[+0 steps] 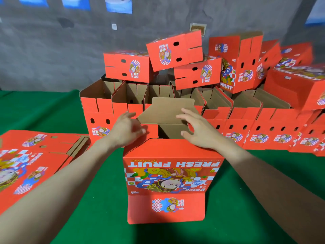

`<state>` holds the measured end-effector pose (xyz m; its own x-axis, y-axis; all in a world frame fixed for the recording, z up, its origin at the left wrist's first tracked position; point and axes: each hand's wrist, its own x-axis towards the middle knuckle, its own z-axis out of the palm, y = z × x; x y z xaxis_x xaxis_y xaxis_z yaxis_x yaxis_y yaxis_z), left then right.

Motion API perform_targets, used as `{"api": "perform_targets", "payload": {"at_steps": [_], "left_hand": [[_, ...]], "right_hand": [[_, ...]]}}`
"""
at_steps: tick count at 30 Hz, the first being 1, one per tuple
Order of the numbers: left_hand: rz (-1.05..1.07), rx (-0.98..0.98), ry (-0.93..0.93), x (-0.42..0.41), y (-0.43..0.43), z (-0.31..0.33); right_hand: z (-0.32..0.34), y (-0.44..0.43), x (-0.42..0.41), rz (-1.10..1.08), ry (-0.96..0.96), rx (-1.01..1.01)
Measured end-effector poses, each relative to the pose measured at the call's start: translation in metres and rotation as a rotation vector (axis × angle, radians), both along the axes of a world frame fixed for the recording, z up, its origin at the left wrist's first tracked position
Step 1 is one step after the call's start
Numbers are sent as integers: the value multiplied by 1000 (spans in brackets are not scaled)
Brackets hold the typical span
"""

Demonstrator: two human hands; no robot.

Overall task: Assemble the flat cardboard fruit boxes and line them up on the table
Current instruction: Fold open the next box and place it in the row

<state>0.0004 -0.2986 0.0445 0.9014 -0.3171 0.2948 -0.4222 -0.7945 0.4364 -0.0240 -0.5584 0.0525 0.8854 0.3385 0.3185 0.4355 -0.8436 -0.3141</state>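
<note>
Head | left hand (126, 129) touches box (173, 154) flap | right hand (198, 132) fingers spread

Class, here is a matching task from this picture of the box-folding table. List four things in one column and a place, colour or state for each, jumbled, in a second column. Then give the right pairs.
Column 1
1. flat boxes
2. front box
3. tablecloth
4. tilted box

Column 2
A. green, spread beneath everything
B. highest up at the back, tipped at an angle
C. standing upright nearest the camera, its brown flap raised
D. lying unfolded at the left

Pairs: 1-D, 2-C, 3-A, 4-B
</note>
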Motion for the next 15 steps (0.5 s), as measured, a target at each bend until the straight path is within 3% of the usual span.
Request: {"api": "perform_targets", "payload": {"at_steps": [2,4,6,9,12,15], "left_hand": [[-55,70,134,11,-3,0],[-84,22,273,17,-5,-1],[-69,7,273,23,-7,-2],[-67,10,263,29,-7,-4],[-89,40,231,32,-8,-4],[-123,-31,197,31,-8,-5]], "right_hand": [[-4,-6,-3,-14,-41,240],[-7,-17,-6,-88,-112,442],[-9,-32,-5,-196,-213,527],[-11,-49,-6,-278,-212,498],[-24,-58,-5,-190,93,249],[-34,-56,-5,-173,244,262]]}}
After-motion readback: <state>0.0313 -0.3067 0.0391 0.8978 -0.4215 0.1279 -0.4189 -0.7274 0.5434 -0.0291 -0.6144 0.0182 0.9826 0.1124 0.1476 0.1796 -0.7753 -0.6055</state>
